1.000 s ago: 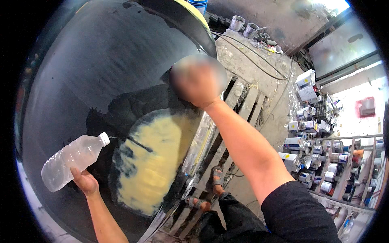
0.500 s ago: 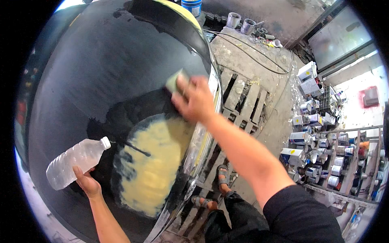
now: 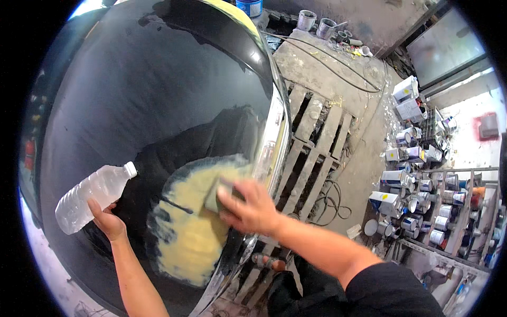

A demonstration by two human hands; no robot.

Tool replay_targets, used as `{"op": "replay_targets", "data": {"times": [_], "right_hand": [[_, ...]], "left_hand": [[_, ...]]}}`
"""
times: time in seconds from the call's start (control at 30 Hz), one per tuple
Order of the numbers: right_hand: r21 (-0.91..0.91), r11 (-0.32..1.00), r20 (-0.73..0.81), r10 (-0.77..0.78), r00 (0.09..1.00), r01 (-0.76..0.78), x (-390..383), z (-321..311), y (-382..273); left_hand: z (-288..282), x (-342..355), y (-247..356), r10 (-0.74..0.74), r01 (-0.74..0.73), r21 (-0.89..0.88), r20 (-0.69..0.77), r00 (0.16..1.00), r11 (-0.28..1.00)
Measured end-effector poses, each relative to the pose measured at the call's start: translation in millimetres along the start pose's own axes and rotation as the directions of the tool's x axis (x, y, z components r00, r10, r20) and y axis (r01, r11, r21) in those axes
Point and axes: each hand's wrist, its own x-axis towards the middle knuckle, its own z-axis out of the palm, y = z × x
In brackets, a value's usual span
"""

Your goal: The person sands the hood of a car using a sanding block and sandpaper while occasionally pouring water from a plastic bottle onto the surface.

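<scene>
A dark, wet car panel (image 3: 142, 95) fills the left half of the view, with a patch of pale yellow filler (image 3: 187, 245) smoothed into it near its right edge. My right hand (image 3: 253, 207) is closed round a grey-green sanding block (image 3: 214, 196), which rests on the upper part of the patch. To the left, my left hand (image 3: 109, 222) grips a clear plastic bottle (image 3: 84, 198) with a white cap. The bottle lies tilted over the panel, cap end up and to the right. A short dark streak crosses the yellow beside the block.
Wooden pallets (image 3: 311, 132) lie on the floor along the panel's right edge, with a black cable (image 3: 332, 201) looped on them. Several paint cans (image 3: 398, 179) crowd the right side. Grey buckets (image 3: 307, 20) and a blue tub (image 3: 249, 7) stand at the back.
My right hand has brought the sanding block down toward me, from the dark panel onto the yellow patch. My left hand and the bottle have shifted only slightly.
</scene>
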Motion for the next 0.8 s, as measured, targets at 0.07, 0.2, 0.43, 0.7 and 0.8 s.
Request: {"op": "replay_targets", "data": {"times": [0.07, 0.2, 0.43, 0.7, 0.8], "right_hand": [[-0.057, 0.998, 0.007, 0.008, 1.0, -0.008, -7, -10, 3], [-0.203, 0.973, -0.116, 0.09, 0.989, -0.112, 70, -24, 99], [-0.026, 0.999, 0.016, 0.041, 0.999, -0.04, -7, -7, 12], [-0.268, 0.929, -0.118, 0.232, 0.966, -0.256, 79, -37, 104], [-0.234, 0.966, -0.03, 0.108, 0.994, -0.112, 42, -27, 70]], "left_hand": [[7, -3, 0, 0.002, -0.002, -0.009, 0.004, 1.0, 1.0], [14, 0, -4, 0.014, -0.015, -0.047, -0.005, 1.0, 0.999], [3, 0, -7, 0.005, -0.005, -0.029, -0.01, 1.0, 1.0], [2, 5, -16, -0.005, 0.006, -0.054, 0.021, 1.0, 0.999], [2, 2, -14, -0.002, 0.002, -0.037, -0.013, 1.0, 0.999]]}}
